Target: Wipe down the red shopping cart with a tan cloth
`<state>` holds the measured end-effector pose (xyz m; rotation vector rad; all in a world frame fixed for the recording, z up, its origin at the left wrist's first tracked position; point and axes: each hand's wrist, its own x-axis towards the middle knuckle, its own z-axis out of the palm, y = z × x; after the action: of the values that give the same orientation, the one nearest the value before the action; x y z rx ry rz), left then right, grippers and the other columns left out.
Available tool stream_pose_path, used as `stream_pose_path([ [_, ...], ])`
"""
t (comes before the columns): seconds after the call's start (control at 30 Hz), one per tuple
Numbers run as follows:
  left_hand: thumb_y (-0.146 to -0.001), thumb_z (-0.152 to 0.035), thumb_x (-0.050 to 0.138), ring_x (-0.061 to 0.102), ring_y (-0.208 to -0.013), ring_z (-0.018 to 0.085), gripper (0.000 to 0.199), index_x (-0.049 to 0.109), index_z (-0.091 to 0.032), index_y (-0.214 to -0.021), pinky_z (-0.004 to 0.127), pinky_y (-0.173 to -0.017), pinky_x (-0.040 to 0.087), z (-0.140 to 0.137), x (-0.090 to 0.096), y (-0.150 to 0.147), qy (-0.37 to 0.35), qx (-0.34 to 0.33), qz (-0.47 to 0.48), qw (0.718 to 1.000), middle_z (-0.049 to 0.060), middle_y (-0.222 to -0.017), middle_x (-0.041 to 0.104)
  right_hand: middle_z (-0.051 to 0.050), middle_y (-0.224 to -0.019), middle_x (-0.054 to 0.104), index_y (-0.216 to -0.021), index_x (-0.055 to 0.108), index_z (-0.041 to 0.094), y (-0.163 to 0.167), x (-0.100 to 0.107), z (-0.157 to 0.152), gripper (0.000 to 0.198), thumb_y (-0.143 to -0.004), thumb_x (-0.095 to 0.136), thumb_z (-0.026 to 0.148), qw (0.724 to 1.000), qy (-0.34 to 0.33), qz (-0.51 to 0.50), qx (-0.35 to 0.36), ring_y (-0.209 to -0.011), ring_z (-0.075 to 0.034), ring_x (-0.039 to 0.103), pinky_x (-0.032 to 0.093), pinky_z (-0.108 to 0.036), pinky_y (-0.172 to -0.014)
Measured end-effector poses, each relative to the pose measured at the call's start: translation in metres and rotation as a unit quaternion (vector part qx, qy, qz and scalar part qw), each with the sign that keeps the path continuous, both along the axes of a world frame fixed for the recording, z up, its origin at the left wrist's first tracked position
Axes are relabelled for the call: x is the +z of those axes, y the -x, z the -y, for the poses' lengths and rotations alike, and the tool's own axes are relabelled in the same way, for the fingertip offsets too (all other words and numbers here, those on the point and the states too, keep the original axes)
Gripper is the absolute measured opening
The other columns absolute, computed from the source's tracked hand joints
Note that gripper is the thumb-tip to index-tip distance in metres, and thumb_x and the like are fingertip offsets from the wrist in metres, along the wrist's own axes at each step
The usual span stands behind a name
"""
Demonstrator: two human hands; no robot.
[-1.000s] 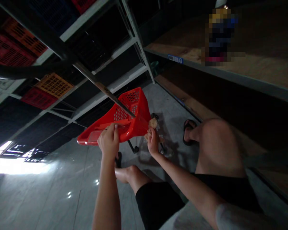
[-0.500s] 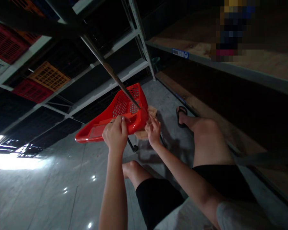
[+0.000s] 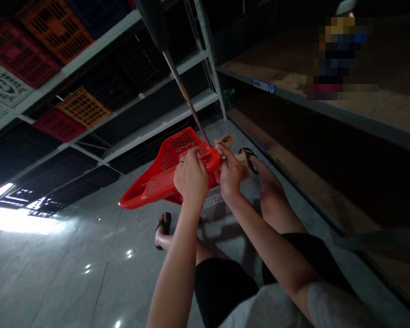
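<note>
A red plastic basket [image 3: 153, 184] with perforated walls hangs tilted over the floor in front of my knees. My left hand [image 3: 192, 174] is closed around its rim near the corner. At that corner my right hand [image 3: 230, 172] pinches a tan cloth [image 3: 243, 159], part of which hangs loose beyond my fingers. A thin, brownish metal pole [image 3: 184, 93] runs from a dark shape at the top down to the basket's corner; I cannot tell how it joins there.
Metal racks with orange [image 3: 56, 29], red and yellow crates [image 3: 85, 107] stand at the left. A wooden shelf [image 3: 372, 98] with a blue label [image 3: 264, 86] runs along the right. My sandalled feet rest on the grey concrete floor [image 3: 89, 282].
Both hands and the basket have shifted right in view, and the basket has turned somewhat. The cloth now hangs farther right of the basket's corner. My left foot has come into view.
</note>
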<state>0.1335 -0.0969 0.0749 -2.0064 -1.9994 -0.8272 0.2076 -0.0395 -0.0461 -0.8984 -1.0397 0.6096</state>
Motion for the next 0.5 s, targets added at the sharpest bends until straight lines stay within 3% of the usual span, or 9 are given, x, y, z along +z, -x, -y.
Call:
stream_pose_path([
  [0.1,-0.106,-0.019,0.038,0.070,-0.111,0.022,0.036,0.062,-0.024,-0.132,0.035,-0.097,0.054,-0.003,0.011,-0.002,0.006,-0.138,0.074,0.988,0.008,-0.125,0.075,-0.006,-0.132,0.072,-0.139,0.069,0.028,-0.020,0.034,0.027,0.049,-0.098,0.045,0.016,0.998,-0.022,0.019,-0.058,-0.127,-0.025,0.063,0.050,-0.048,-0.115],
  [0.17,-0.106,-0.020,0.038,0.069,-0.117,0.021,0.037,0.063,-0.024,-0.133,0.034,-0.102,0.053,0.002,0.024,0.017,-0.002,-0.195,0.087,0.977,0.008,-0.131,0.073,-0.006,-0.126,0.075,-0.137,0.072,0.030,-0.029,0.050,0.045,0.049,-0.099,0.045,0.015,0.990,-0.045,0.107,-0.074,-0.123,-0.026,0.063,0.050,-0.048,-0.113],
  [0.2,-0.105,-0.022,0.039,0.069,-0.120,0.022,0.036,0.064,-0.023,-0.132,0.036,-0.105,0.052,0.006,0.029,0.033,-0.014,-0.187,0.072,0.980,0.008,-0.132,0.073,-0.006,-0.124,0.076,-0.137,0.072,0.031,-0.032,0.056,0.051,0.049,-0.100,0.045,0.014,0.980,-0.061,0.170,-0.076,-0.121,-0.026,0.063,0.049,-0.049,-0.113],
  [0.27,-0.105,-0.027,0.042,0.068,-0.120,0.027,0.035,0.069,-0.022,-0.127,0.043,-0.109,0.050,0.019,0.036,0.074,-0.035,-0.103,0.012,0.994,0.010,-0.128,0.075,-0.005,-0.123,0.077,-0.139,0.071,0.034,-0.035,0.064,0.052,0.048,-0.102,0.046,0.016,0.945,-0.095,0.306,-0.065,-0.120,-0.027,0.062,0.046,-0.051,-0.112],
  [0.37,-0.106,-0.036,0.040,0.071,-0.114,0.030,0.041,0.074,-0.020,-0.120,0.043,-0.103,0.052,0.041,0.029,0.131,0.003,0.030,-0.012,0.999,0.013,-0.122,0.078,-0.004,-0.130,0.077,-0.142,0.068,0.034,-0.044,0.069,0.023,0.043,-0.104,0.051,0.023,0.891,-0.106,0.440,-0.041,-0.128,-0.031,0.057,0.037,-0.058,-0.116],
  [0.43,-0.108,-0.038,0.032,0.074,-0.107,0.028,0.049,0.078,-0.020,-0.110,0.037,-0.095,0.054,0.054,0.019,0.148,0.068,0.065,0.016,0.995,0.012,-0.115,0.080,-0.005,-0.133,0.077,-0.136,0.072,0.028,-0.054,0.070,-0.008,0.038,-0.106,0.048,0.027,0.882,-0.086,0.462,-0.038,-0.132,-0.032,0.055,0.034,-0.060,-0.117],
  [0.5,-0.109,-0.041,0.027,0.076,-0.101,0.028,0.060,0.081,-0.018,-0.095,0.036,-0.087,0.054,0.060,0.009,0.146,0.125,0.101,0.016,0.987,0.014,-0.105,0.082,-0.008,-0.126,0.079,-0.122,0.078,0.023,-0.060,0.073,-0.033,0.039,-0.108,0.042,0.030,0.882,-0.065,0.466,-0.033,-0.126,-0.031,0.060,0.038,-0.057,-0.115],
])
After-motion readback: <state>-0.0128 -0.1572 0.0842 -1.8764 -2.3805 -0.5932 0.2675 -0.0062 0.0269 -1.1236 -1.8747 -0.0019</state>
